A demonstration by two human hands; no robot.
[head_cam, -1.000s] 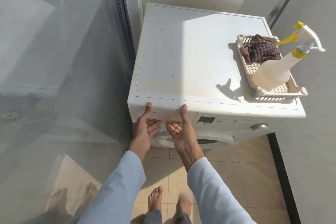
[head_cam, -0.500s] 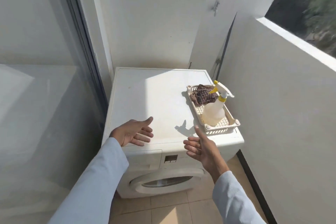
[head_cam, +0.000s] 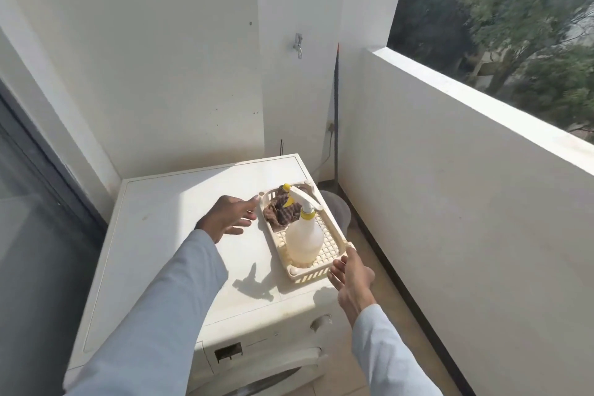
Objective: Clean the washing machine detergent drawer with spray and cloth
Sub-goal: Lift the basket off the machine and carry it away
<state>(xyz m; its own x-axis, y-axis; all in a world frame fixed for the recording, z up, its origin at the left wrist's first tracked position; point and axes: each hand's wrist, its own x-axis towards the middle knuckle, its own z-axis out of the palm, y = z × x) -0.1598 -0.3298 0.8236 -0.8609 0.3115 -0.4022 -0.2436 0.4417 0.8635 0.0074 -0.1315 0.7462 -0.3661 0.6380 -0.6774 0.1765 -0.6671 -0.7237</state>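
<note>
White balcony walls hem the white front-loading washing machine (head_cam: 180,235), its bare lid sunlit. Left hand (head_cam: 226,219), fingers spread, reaches the cream slotted plastic basket (head_cam: 334,236) by the lid's right edge; right hand (head_cam: 350,280), fingers straight, touches its near corner. Inside, translucent yellow-collared spray bottle (head_cam: 303,239) stands upright, nozzle pointing left; brown checked cloth (head_cam: 283,214) lies behind. No legible writing.

- A cream plastic basket (head_cam: 334,233) sits at the right edge of the washing machine (head_cam: 154,235) top.
- A spray bottle (head_cam: 303,236) stands upright in the basket's near end; a checked cloth (head_cam: 281,212) lies crumpled at its far end.
- Left hand (head_cam: 226,219), fingers spread, hovers by the basket's far left corner.
- Right hand (head_cam: 352,280) touches its near right corner.
</note>
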